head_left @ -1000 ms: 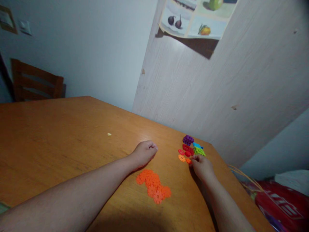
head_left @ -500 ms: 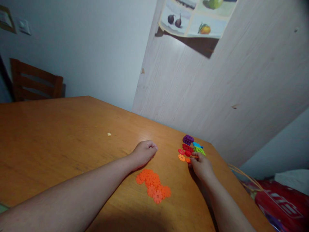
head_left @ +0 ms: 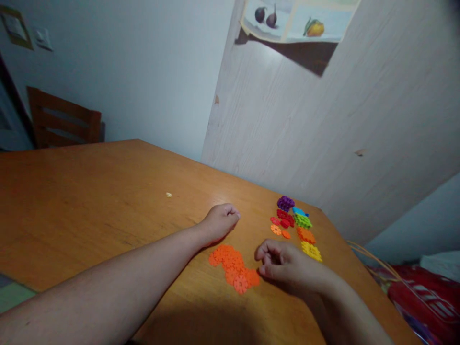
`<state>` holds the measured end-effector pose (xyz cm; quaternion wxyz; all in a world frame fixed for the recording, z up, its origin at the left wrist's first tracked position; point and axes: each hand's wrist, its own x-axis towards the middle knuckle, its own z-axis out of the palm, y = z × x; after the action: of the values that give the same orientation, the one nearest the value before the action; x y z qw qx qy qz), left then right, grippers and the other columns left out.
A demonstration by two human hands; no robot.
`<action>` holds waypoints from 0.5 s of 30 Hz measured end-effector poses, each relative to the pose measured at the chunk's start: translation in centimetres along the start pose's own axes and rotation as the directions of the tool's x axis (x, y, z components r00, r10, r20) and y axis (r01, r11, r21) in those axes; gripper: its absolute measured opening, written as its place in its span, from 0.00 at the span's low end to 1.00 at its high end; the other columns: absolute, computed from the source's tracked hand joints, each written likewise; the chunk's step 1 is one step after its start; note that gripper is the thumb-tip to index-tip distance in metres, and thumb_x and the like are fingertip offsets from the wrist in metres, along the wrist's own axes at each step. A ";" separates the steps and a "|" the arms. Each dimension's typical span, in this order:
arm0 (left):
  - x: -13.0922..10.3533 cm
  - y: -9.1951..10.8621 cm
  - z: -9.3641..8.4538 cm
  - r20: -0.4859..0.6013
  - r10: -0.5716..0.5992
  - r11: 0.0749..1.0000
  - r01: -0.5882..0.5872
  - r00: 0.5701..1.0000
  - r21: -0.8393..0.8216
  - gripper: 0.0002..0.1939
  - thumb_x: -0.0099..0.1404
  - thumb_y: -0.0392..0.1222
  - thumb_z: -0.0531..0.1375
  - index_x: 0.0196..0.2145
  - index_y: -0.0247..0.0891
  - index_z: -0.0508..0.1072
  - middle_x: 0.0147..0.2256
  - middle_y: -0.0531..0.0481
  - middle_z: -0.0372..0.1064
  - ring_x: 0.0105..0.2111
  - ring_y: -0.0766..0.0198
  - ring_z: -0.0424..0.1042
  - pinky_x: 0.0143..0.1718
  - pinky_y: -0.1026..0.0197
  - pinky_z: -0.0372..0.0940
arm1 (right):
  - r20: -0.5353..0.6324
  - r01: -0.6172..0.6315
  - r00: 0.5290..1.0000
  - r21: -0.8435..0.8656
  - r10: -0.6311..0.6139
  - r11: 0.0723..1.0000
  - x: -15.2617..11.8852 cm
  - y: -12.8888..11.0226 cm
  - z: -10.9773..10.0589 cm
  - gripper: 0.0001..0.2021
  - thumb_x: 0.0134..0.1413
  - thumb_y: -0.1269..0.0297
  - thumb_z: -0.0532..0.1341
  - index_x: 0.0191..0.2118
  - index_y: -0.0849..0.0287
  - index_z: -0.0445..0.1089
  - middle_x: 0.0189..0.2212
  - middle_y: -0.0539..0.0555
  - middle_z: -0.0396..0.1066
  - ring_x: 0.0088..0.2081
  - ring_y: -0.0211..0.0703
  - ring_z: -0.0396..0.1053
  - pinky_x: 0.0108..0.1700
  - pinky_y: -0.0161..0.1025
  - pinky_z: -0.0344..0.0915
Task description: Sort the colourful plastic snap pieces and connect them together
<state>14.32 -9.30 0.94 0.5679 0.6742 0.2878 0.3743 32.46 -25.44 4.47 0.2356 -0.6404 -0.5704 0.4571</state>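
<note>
1. The right hand (head_left: 285,266) has bent fingers with a gap to the thumb, and I see nothing in that grip. It is right by the pile of orange flower discs (head_left: 233,262), which lies on the worktop (head_left: 108,206) between the two hands. I can't tell if they touch. The discs overlap, so one pinch could lift two.
2. The discs look thin and flat. Fingertips could slip off and push them away.
3. The yellow stack (head_left: 311,251) sits just behind the right hand. If the wrist swung back, it could bump that, maybe into the orange stack (head_left: 306,235).
4. The left hand (head_left: 221,223) is curled into a fist near the pile. I can't see inside it. If that arm slid closer, it could mess up the pile.
</note>
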 end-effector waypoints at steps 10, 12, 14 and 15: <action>0.2 -0.3 -0.2 0.014 -0.001 1.000 0.000 1.000 0.007 0.07 0.58 0.43 0.59 0.28 0.36 0.70 0.21 0.55 0.63 0.21 0.70 0.59 0.23 0.66 0.53 | -0.009 -0.041 0.999 -0.333 0.041 0.942 -1.0 -3.2 1.8 0.12 0.42 0.73 0.61 0.36 0.56 0.65 0.25 0.43 0.62 0.25 0.31 0.56 0.24 0.30 0.50; 0.2 -0.3 -0.2 0.014 -0.001 1.000 0.001 1.000 0.008 0.07 0.57 0.44 0.59 0.28 0.37 0.70 0.21 0.56 0.63 0.21 0.70 0.59 0.23 0.66 0.53 | -0.060 -0.033 0.998 -0.364 0.012 0.931 -1.0 -3.2 1.8 0.12 0.41 0.73 0.61 0.35 0.56 0.64 0.26 0.43 0.62 0.26 0.32 0.56 0.24 0.31 0.50; 0.1 -0.2 -0.2 0.014 0.001 1.000 -0.001 1.000 0.007 0.08 0.57 0.44 0.59 0.28 0.37 0.70 0.21 0.56 0.63 0.21 0.70 0.59 0.23 0.66 0.53 | -0.107 -0.009 0.994 -0.367 -0.033 0.930 -0.7 -2.7 1.6 0.11 0.41 0.73 0.62 0.34 0.56 0.64 0.27 0.44 0.63 0.28 0.33 0.57 0.25 0.31 0.51; 0.1 -0.1 -0.2 0.015 0.002 1.000 -0.003 1.000 0.009 0.08 0.58 0.45 0.59 0.28 0.37 0.70 0.20 0.56 0.62 0.21 0.70 0.58 0.23 0.66 0.53 | -0.130 0.007 0.990 -0.352 -0.056 0.936 -0.4 -2.2 1.4 0.10 0.42 0.72 0.62 0.33 0.56 0.63 0.27 0.45 0.64 0.28 0.33 0.57 0.26 0.31 0.51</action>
<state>14.18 -9.07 0.90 0.5667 0.6797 0.2843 0.3687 30.12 -25.64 5.79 0.1636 -0.6929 -0.6354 0.2989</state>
